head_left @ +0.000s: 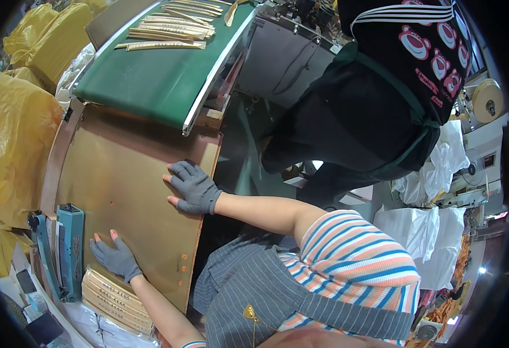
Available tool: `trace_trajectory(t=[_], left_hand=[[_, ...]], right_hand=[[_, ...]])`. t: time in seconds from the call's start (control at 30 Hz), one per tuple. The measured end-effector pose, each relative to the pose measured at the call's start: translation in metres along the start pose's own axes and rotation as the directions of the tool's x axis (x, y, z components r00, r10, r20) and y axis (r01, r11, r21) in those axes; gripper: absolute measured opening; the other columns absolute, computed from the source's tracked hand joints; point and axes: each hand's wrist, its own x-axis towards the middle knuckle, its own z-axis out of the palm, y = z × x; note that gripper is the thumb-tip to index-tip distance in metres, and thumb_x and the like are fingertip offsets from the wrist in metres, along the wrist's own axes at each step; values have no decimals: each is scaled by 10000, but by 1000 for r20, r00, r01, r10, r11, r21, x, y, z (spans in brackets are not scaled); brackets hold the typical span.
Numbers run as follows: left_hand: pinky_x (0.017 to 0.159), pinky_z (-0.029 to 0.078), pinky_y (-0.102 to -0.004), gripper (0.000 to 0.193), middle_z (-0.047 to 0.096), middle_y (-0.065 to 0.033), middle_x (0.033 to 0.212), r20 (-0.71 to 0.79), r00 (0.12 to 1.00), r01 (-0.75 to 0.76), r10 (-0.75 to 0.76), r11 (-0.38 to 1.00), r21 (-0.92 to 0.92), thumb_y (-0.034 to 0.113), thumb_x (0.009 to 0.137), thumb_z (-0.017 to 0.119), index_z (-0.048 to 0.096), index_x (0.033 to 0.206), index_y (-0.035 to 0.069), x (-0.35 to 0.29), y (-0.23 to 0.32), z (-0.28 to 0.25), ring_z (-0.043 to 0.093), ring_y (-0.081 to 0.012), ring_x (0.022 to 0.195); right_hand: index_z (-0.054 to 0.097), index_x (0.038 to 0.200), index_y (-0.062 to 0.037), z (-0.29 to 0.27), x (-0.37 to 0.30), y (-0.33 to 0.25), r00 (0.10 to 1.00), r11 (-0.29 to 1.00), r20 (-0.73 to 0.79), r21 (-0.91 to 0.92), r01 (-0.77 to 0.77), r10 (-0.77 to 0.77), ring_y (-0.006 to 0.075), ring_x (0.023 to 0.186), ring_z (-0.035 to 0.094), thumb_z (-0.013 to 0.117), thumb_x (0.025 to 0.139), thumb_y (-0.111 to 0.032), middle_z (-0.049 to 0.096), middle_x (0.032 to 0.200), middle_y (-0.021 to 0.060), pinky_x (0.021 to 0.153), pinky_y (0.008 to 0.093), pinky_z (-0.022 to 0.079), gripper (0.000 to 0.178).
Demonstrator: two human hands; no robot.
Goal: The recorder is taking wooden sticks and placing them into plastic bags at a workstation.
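Both hands wear grey gloves that leave some fingertips bare. My left hand (115,256) rests on the tan work table (132,174) with its fingers apart and holds nothing. Beside it stands a teal bar-shaped device (70,252), like a bag sealer, and just below lie stacked bundles of slim paper-wrapped packets (115,298). Farther up the table, my right hand (193,187) lies with fingers spread near the right edge, also without anything in it. Beyond the table, a green conveyor belt (144,81) carries several long, thin paper packets (167,29).
Yellow plastic-wrapped sacks (16,145) line the left side. A person in dark clothes (353,116) stands at the right of the conveyor. White bags (417,232) hang or stand at the far right. Clear plastic wrap (95,327) lies at the lower left.
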Motion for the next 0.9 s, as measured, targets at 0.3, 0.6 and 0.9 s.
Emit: trace_trajectory(t=[0.3, 0.6, 0.9], left_hand=[[1034, 310, -415, 567, 419, -200, 1338, 10, 1000, 11, -11, 1000, -4, 439, 876, 526, 481, 1268, 32, 0, -3, 4, 380, -329, 1248], [1037, 307, -417, 573, 413, -199, 1345, 10, 1000, 11, -11, 1000, -11, 442, 874, 527, 478, 1273, 35, 0, -4, 4, 370, -329, 1257], [1034, 310, -417, 577, 411, -197, 1348, 12, 1000, 17, -16, 1000, -16, 452, 873, 523, 480, 1269, 34, 0, -4, 5, 366, -332, 1258]], right_hand=[[518, 1144, -30, 1, 0, 0, 1000, 1000, -10, -21, 5, -5, 360, 1141, 400, 610, 757, -346, 445, 1195, 198, 971, 448, 336, 508], [517, 1148, -31, 2, -1, -1, 1000, 1000, -5, -23, 0, 0, 358, 1149, 399, 610, 758, -346, 440, 1202, 200, 974, 451, 333, 510], [513, 1154, -33, 1, 0, -1, 1000, 1000, 2, -18, -7, 7, 366, 1153, 397, 611, 760, -342, 439, 1209, 204, 982, 456, 330, 510]])
